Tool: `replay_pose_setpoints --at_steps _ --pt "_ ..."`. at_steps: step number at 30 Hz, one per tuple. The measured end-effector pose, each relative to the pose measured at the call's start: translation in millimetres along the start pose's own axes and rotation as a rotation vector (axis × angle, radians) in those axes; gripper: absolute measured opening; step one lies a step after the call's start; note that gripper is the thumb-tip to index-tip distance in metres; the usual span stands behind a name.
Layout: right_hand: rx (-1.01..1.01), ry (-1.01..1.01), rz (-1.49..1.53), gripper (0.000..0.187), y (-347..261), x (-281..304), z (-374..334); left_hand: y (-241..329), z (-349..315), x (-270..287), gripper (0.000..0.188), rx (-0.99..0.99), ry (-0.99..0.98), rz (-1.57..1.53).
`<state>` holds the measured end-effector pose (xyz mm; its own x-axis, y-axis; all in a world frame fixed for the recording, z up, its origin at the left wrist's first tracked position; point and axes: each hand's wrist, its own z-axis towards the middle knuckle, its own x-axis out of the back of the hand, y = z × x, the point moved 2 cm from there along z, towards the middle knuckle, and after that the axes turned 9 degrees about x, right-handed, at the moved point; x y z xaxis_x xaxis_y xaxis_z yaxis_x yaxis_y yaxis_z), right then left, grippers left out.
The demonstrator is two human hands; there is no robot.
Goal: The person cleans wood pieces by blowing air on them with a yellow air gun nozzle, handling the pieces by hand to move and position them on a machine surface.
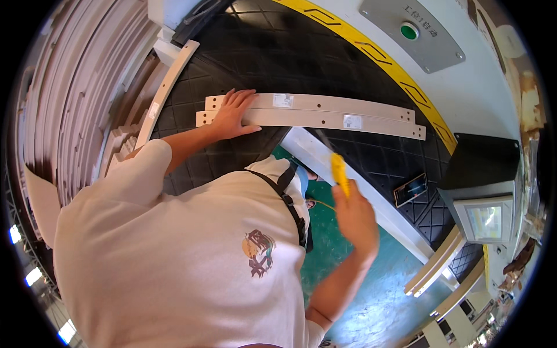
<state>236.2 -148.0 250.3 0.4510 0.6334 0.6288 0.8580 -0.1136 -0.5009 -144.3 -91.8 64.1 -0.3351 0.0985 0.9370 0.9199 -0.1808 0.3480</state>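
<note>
Two long, pale strips [301, 119] with drilled holes and white labels lie side by side on the black padded surface. My left hand [232, 115] rests over them near their left end, fingers stretched out and thumb apart. Held up over the white beam, my right hand [355, 216] is closed around a slim yellow hand tool [339, 171]. Motion blur and my fingers hide the tool's exact kind. It is apart from the strips.
Another pale strip [168, 87] leans at the left, beside stacked panels [69, 98]. A phone [410, 190] lies right of the white beam [371, 200]. A green button [409, 31] sits on a grey plate beyond the yellow edge. More strips [435, 261] project at the lower right.
</note>
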Motion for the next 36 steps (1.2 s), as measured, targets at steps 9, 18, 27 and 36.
replay_pose_setpoints --at_steps 9,18,27,36 --pt "-0.450 0.509 -0.043 0.053 83 36 -46 75 66 -42 0.093 -0.180 0.055 -0.137" --pt "-0.239 0.065 0.665 0.047 44 -59 -42 102 89 -54 0.093 -0.141 0.021 -0.145" --pt "-0.189 0.147 0.510 0.045 86 -150 -56 110 118 -29 0.114 -0.174 -0.262 0.003" --pt "-0.215 0.341 0.576 0.040 91 -189 -65 106 151 -38 0.093 -0.002 -0.469 -0.096"
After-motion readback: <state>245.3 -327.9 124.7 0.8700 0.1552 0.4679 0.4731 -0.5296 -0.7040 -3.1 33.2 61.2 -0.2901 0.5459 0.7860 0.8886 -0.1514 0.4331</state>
